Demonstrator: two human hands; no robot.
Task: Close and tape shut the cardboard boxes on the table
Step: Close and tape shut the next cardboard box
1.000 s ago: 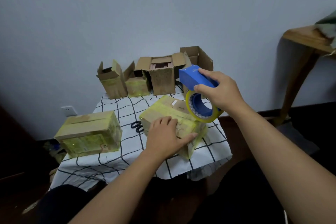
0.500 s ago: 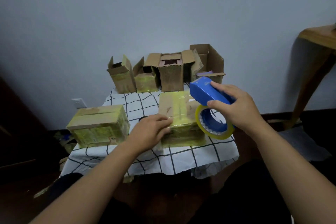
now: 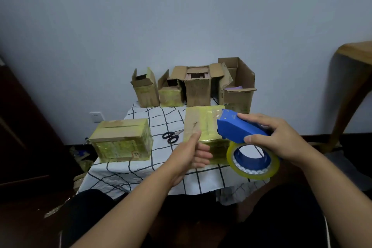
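Note:
A closed cardboard box [image 3: 202, 125] wrapped in yellowish tape lies mid-table. My left hand [image 3: 193, 152] holds its near left edge, thumb on the top face and fingers curled against the front. My right hand [image 3: 278, 137] grips a blue tape dispenser [image 3: 239, 129] above the box's right side, with its roll of clear yellowish tape [image 3: 252, 160] hanging in front of the box. A second taped, closed box [image 3: 122, 141] sits at the table's left. Several open boxes stand along the back: [image 3: 145, 88], [image 3: 171, 93], [image 3: 198, 88], [image 3: 238, 94].
Black-handled scissors [image 3: 171, 137] lie on the checked tablecloth [image 3: 141, 171] between the two closed boxes. A wooden table [image 3: 354, 52] stands at the right, dark furniture [image 3: 24, 139] at the left. Cardboard scraps lie on the floor by the wall socket [image 3: 96, 117].
The middle box has been turned square to me. My left hand slid from its top to its near left edge. The dispenser came down lower, over the box's right side.

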